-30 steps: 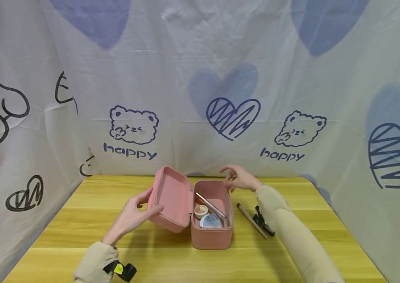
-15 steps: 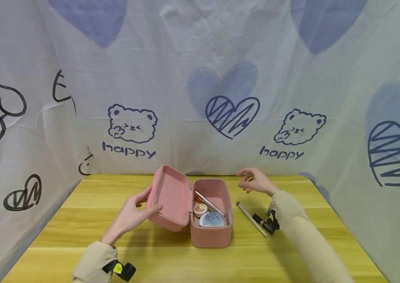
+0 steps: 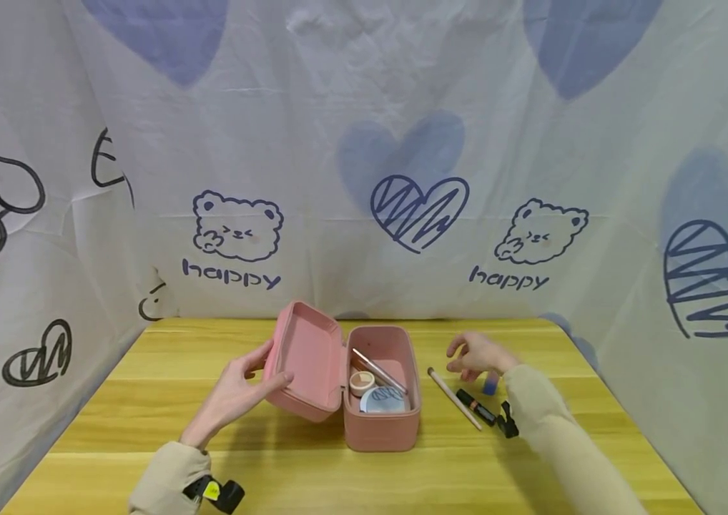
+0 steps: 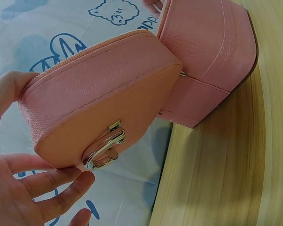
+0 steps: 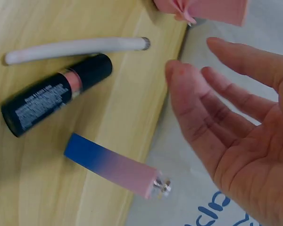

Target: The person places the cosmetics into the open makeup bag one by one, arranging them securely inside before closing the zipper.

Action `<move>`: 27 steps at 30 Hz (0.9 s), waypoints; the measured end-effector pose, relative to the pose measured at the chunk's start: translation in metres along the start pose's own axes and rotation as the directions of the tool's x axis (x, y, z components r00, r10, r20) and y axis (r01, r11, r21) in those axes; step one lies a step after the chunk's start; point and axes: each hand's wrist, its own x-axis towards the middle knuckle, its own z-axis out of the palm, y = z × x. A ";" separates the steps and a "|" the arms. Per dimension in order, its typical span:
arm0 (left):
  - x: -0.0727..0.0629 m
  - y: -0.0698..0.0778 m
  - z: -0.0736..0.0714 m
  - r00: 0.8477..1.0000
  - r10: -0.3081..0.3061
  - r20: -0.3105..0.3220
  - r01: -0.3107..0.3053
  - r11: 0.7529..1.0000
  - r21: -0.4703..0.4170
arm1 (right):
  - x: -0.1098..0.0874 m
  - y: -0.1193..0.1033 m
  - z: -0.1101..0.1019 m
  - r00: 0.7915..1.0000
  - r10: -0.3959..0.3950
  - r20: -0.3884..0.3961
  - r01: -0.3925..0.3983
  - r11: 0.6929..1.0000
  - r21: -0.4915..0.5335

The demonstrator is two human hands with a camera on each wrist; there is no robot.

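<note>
My left hand grips the raised lid of a pink cosmetic case, thumb over the rim and fingers along the outside. A gold-coloured handle shows on the lid's top in the left wrist view. To the right of the case, my right hand hovers with loosely bent fingers, holding nothing. Near it on the table lie a slim pale makeup brush, a black tube with a pinkish band, and a blue-to-pink lipstick-like tube with a clear sparkly end.
Inside the case are a round pan of beige makeup, a white-and-blue compact and slender sticks. The wooden table ends at a printed cloth backdrop behind and at both sides.
My right hand has moved from the case's back right corner rightward, then nearer, over the loose cosmetics; the black and blue-pink tubes now show more. The left hand keeps holding the lid.
</note>
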 end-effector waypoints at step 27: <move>-0.002 0.000 0.000 1.000 -0.002 -0.004 0.002 1.000 -0.009 | 0.015 0.008 0.046 0.986 0.114 -0.124 -0.145 0.948 -0.282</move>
